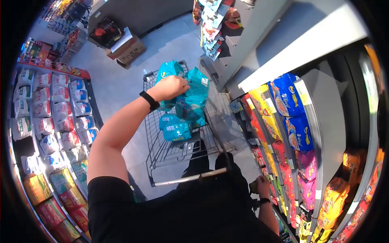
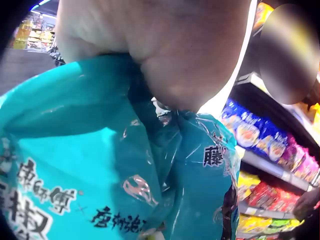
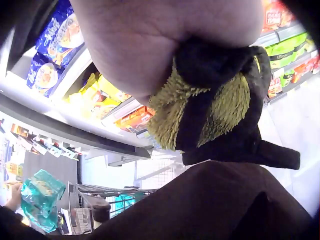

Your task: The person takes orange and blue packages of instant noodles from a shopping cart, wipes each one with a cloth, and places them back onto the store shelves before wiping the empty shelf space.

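Note:
Over the shopping cart [image 1: 156,158], my left hand [image 1: 172,87] grips the gathered top of a teal instant noodle multipack [image 2: 100,165]. Shiny teal wrap with dark and white lettering fills the left wrist view; the fingertips are hidden behind it. Around the hand in the head view are teal packs [image 1: 196,89], with another teal pack [image 1: 177,129] lower down in the cart. Low by my right side, my right hand [image 1: 263,186] holds a fuzzy yellow-green thing with black straps [image 3: 227,110]; its kind is unclear.
Shelves of blue noodle packs [image 1: 298,133] and other colourful packs line the right. White and red bags [image 1: 63,109] fill the left shelf. Ahead on the floor stands a cardboard box [image 1: 131,50]. A grey panel [image 1: 279,28] and hanging snack bags [image 1: 210,28] border the front right.

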A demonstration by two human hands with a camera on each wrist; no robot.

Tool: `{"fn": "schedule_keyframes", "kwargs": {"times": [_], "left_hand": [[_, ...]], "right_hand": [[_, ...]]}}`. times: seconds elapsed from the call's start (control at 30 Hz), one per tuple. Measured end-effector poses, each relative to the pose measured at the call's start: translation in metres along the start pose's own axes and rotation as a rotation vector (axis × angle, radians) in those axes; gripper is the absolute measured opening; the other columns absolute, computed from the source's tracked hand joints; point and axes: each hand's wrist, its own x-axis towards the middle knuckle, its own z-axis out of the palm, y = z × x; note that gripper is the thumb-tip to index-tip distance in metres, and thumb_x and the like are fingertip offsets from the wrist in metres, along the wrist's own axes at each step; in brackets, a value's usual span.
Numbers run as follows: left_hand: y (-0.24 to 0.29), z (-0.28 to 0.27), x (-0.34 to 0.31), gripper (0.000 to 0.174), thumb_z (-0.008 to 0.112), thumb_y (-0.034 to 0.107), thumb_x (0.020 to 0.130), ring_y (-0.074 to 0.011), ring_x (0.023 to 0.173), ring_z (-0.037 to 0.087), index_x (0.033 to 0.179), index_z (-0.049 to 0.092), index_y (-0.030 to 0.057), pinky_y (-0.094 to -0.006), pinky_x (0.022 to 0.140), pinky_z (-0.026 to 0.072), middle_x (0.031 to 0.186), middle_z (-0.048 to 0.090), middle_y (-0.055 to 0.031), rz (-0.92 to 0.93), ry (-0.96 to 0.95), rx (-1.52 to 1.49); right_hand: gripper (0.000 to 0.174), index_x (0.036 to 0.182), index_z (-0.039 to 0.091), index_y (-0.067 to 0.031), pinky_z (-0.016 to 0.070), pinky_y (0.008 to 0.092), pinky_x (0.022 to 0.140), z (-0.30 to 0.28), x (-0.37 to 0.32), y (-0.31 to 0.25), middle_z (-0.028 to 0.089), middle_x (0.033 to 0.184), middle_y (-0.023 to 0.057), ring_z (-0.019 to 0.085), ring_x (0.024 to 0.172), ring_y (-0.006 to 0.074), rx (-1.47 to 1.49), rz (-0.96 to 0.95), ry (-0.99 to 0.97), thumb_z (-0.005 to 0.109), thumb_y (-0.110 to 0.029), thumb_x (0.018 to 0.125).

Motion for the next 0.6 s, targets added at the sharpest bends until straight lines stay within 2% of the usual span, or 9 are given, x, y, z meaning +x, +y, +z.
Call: {"fn": "schedule_keyframes", "kwargs": {"times": [0.07, 0.27, 0.4, 0.6], "left_hand": [[-0.054, 0.032, 0.001, 0.029, 0.065, 0.028, 0.105, -0.0409, 0.089, 0.072, 0.092, 0.069, 0.0021, -0.0519, 0.078, 0.0584, 0.093, 0.072, -0.0167, -0.035, -0.013, 0.026], [-0.186, 0.149, 0.001, 0.029, 0.063, 0.032, 0.108, -0.0393, 0.089, 0.074, 0.095, 0.065, 0.0063, -0.0509, 0.078, 0.0607, 0.094, 0.073, -0.0145, -0.13, -0.028, 0.163], [-0.236, 0.218, -0.017, 0.03, 0.063, 0.036, 0.108, -0.0384, 0.086, 0.076, 0.098, 0.065, 0.0076, -0.0502, 0.075, 0.0627, 0.093, 0.073, -0.0148, -0.226, -0.052, 0.196], [-0.284, 0.331, -0.058, 0.032, 0.063, 0.038, 0.108, -0.0393, 0.09, 0.075, 0.101, 0.064, 0.0068, -0.0495, 0.076, 0.0628, 0.101, 0.072, -0.0159, -0.353, -0.071, 0.123]], "right_hand": [[0.029, 0.116, 0.077, -0.0015, 0.0594, 0.0401, 0.094, 0.003, -0.015, -0.025, 0.08, 0.106, 0.0165, 0.078, 0.102, 0.029, -0.039, 0.022, -0.024, 0.078, -0.022, 0.095], [0.029, 0.116, 0.076, 0.0006, 0.06, 0.0402, 0.093, 0.007, -0.057, -0.04, 0.081, 0.103, 0.0174, 0.079, 0.098, 0.029, -0.13, 0.081, -0.035, 0.078, -0.019, 0.095], [0.025, 0.111, 0.075, 0.0024, 0.0592, 0.0368, 0.088, 0.004, -0.074, -0.08, 0.079, 0.096, 0.0147, 0.076, 0.091, 0.0239, -0.13, 0.162, -0.09, 0.077, -0.016, 0.094], [0.025, 0.113, 0.074, 0.0022, 0.0587, 0.0379, 0.089, 0.016, -0.063, -0.077, 0.079, 0.101, 0.016, 0.076, 0.094, 0.0246, -0.177, 0.215, -0.223, 0.076, -0.014, 0.095]]}}
